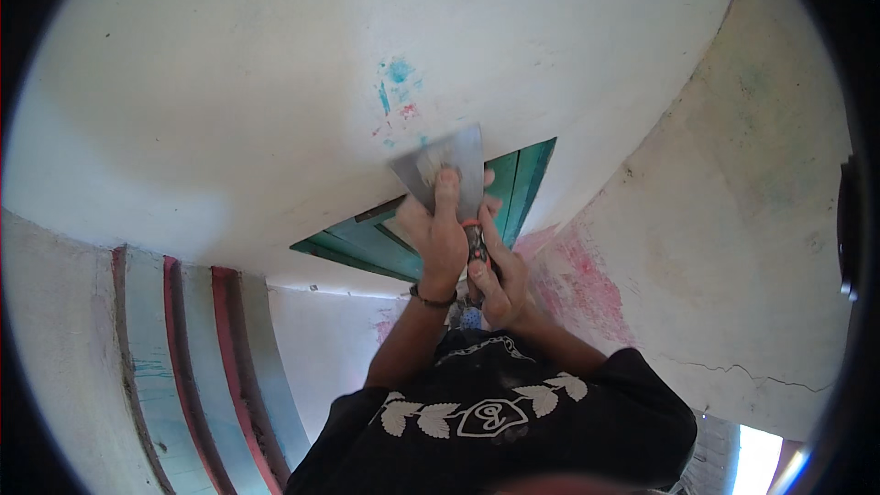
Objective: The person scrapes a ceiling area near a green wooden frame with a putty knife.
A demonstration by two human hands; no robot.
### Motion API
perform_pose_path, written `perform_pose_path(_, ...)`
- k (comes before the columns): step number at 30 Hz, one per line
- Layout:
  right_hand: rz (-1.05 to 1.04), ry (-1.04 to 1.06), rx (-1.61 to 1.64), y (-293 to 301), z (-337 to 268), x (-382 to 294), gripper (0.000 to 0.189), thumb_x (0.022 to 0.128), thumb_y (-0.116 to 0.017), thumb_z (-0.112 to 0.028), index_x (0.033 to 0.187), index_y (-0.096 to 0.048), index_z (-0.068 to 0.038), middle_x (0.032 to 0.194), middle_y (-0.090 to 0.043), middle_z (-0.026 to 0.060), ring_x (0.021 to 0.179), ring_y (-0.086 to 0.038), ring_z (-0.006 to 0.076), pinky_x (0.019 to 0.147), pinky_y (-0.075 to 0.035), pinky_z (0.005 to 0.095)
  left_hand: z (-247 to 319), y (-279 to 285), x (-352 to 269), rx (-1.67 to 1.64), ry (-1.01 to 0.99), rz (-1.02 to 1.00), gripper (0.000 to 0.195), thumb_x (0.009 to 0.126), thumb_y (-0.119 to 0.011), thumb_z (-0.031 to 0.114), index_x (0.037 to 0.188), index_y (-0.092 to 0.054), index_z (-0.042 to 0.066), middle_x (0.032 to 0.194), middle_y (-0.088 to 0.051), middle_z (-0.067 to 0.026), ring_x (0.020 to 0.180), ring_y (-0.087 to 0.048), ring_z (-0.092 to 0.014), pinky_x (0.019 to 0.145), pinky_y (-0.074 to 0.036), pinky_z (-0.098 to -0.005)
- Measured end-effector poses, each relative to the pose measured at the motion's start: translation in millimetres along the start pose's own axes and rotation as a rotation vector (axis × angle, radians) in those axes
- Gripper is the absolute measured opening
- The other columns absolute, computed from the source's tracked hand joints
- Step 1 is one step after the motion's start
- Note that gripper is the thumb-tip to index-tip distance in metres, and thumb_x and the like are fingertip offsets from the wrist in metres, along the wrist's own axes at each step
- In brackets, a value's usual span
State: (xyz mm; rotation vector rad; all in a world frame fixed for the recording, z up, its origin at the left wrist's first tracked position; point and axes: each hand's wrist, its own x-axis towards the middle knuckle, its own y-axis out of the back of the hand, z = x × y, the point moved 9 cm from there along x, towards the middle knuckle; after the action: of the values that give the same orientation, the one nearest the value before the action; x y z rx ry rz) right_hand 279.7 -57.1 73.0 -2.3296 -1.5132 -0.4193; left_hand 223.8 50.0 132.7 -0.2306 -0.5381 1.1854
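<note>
A wide-bladed putty knife (469,172) is held up in front of my chest, its broad metal edge pointing away from me. My right hand (505,282) grips its dark and red handle. On the blade's near face rests the thumb of my left hand (443,240), beside a pale smear (433,166); fingertips show past the blade's right edge. Slight blur covers the fingers, and the back of the blade is hidden. Beyond the blade, a white wall (289,82) bears blue paint marks (399,71) and small red ones.
Behind my hands is a green panelled door or shutter (512,185). Red-edged ledges (230,316) stand at the left. The right wall (742,220) carries a pink patch (584,282) and a long crack (749,372). A bright opening (756,460) shows at the lower right.
</note>
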Motion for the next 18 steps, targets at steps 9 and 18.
perform_pose_path(9,0.013,0.026,-0.044,-5,-22,14,0.065,0.097,-0.051,-0.017,0.15,-0.032,0.014,0.081,-0.064,0.0093,0.058,-0.052,0.0086,0.054,-0.043,0.0236,15,-3,10,0.003,0.046,-0.027,0.034,0.105,-0.054,0.023,0.114,-0.059,-0.009,0.09,-0.072,-0.0179,0.062,-0.069,-0.022,0.056,-0.057,-0.032)
perform_pose_path(18,0.006,-0.058,-0.008,-3,-26,20,0.065,0.099,-0.051,-0.02,0.153,-0.031,0.01,0.066,-0.056,0.0027,0.055,-0.051,0.0082,0.053,-0.042,0.0243,10,0,8,-0.046,0.06,-0.042,0.033,0.104,-0.058,0.023,0.113,-0.059,-0.009,0.092,-0.071,-0.0171,0.068,-0.07,-0.022,0.058,-0.058,-0.0325)
